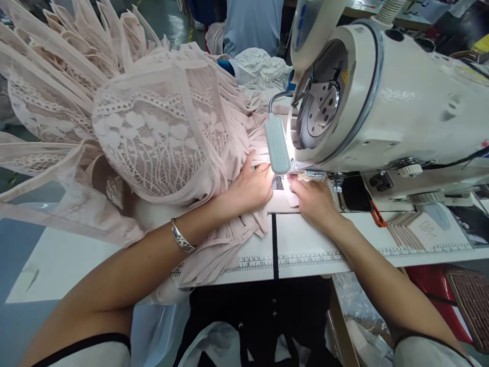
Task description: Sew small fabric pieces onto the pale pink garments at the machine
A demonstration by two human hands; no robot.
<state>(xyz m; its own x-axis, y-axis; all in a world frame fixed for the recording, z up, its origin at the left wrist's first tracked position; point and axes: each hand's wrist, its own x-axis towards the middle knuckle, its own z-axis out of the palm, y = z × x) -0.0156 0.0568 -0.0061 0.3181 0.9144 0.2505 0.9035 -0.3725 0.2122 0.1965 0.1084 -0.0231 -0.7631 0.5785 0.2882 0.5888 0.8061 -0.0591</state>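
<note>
A large pile of pale pink lace bras [153, 127] covers the left of the sewing table, with straps and bands fanned out. My left hand [254, 186] has its fingers curled on the pink fabric at the pile's right edge, just left of the needle area of the sewing machine [412, 102]. Across the lit needle area, my right hand [315, 199] pinches a small pale pink fabric piece [292, 198]. Its fingertips are partly hidden under the machine head. A small green-grey lamp [277, 145] hangs just above both hands.
A printed ruler [305, 259] runs along the table's front edge. On the right lie orange-handled snips [378, 214] and a stack of pale cards or labels [416, 232]. White lace [263, 66] sits behind the pile. A person in light blue [252, 25] is beyond.
</note>
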